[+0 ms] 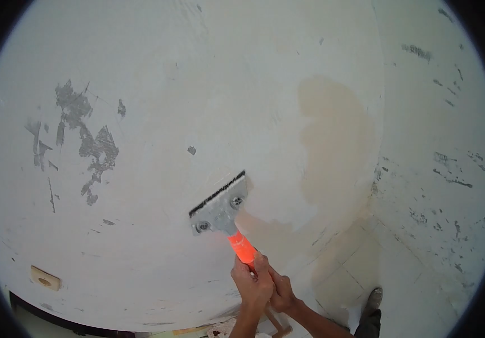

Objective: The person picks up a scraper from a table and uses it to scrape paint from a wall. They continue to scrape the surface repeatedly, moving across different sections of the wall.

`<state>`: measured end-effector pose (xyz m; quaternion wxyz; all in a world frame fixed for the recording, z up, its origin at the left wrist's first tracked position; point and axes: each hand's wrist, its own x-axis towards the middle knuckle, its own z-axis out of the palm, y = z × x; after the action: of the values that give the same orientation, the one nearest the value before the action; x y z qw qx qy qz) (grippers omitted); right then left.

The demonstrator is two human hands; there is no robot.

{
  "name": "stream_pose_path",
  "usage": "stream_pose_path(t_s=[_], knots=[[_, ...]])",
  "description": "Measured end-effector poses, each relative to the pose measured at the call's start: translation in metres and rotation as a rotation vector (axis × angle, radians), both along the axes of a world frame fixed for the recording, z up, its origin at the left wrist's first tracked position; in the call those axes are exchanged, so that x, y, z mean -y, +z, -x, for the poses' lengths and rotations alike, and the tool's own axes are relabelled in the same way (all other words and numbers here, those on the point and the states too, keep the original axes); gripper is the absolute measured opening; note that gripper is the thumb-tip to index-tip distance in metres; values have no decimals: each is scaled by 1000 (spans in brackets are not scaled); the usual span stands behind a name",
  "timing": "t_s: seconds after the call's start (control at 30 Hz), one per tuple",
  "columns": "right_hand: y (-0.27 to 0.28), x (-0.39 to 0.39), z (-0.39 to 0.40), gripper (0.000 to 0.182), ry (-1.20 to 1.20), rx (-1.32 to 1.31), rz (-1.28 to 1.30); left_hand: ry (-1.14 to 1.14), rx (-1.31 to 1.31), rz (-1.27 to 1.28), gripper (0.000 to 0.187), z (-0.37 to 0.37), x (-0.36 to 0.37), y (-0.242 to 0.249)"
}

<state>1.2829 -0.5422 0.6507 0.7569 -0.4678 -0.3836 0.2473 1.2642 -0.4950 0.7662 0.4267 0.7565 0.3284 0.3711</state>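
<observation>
A wide wall scraper point(220, 211) with a grey metal head, two screws and an orange handle is tilted up to the left. Its dark blade edge lies against or very close to the pale wall point(208, 101). My left hand point(252, 280) is wrapped round the handle, just below the bright orange part. Lower down and to the right, my right hand point(282, 290) is closed at the handle's end, partly hidden behind the left. A small grey chipped spot point(191, 150) shows on the wall above the blade.
Grey bare patches point(99, 146) mark the wall at left, and a tan patch point(335, 135) lies right. A wall socket point(45, 278) sits low left. The adjoining wall point(434, 124) is scuffed. Below are floor tiles point(343, 281), a shoe point(373, 298) and wooden pieces point(279, 325).
</observation>
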Motion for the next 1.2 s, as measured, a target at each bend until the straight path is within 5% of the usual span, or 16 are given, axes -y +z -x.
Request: stream_pose_path(t_s=[1.2], knots=[[9, 19, -23, 51, -17, 54, -3, 28, 95, 67, 23, -17, 14, -1]])
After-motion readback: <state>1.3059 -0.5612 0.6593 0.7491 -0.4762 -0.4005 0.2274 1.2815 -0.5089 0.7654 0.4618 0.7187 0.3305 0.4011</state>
